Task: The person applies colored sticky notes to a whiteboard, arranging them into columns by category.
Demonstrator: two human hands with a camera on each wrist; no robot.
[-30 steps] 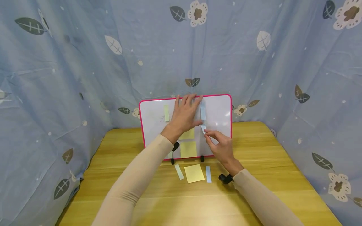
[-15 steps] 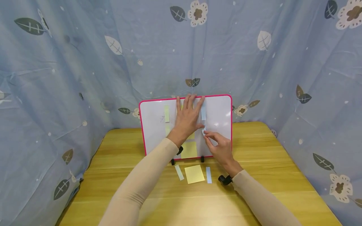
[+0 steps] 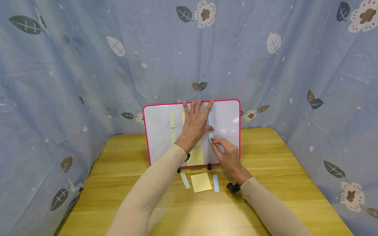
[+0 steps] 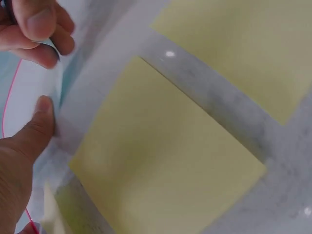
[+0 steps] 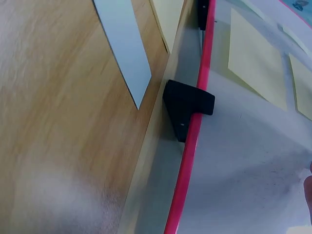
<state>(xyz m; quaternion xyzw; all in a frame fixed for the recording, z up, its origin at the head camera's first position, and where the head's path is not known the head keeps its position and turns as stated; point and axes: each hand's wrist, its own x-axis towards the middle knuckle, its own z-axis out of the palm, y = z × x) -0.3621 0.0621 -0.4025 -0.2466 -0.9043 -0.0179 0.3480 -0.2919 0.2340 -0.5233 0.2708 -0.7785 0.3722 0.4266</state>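
Observation:
A pink-rimmed whiteboard [image 3: 225, 121] stands upright at the back of the table. My left hand [image 3: 195, 126] lies spread over its upper middle, fingertips at the top rim, covering part of the yellow sticky notes. Its thumb [image 4: 39, 126] presses the upper end of a narrow blue sticky strip [image 3: 210, 134]. Lower down, my right hand [image 3: 231, 156] pinches that strip's bottom end between thumb and fingertips. Another blue strip [image 3: 211, 117] is stuck directly above. Yellow square notes [image 4: 165, 151] fill the middle column, and green strips [image 3: 172, 118] form a column on the left.
On the table before the board lie a green strip [image 3: 185, 181], a yellow square note [image 3: 201, 182] and a blue strip [image 3: 216, 183]. Black stand clips [image 5: 187, 102] hold the board's lower rim. A patterned blue curtain [image 3: 165, 59] surrounds the table.
My left hand has shifted slightly right and down, its thumb now over the strip's top. The pinched blue strip hangs straighter, nearer the board. My right hand keeps its pinch.

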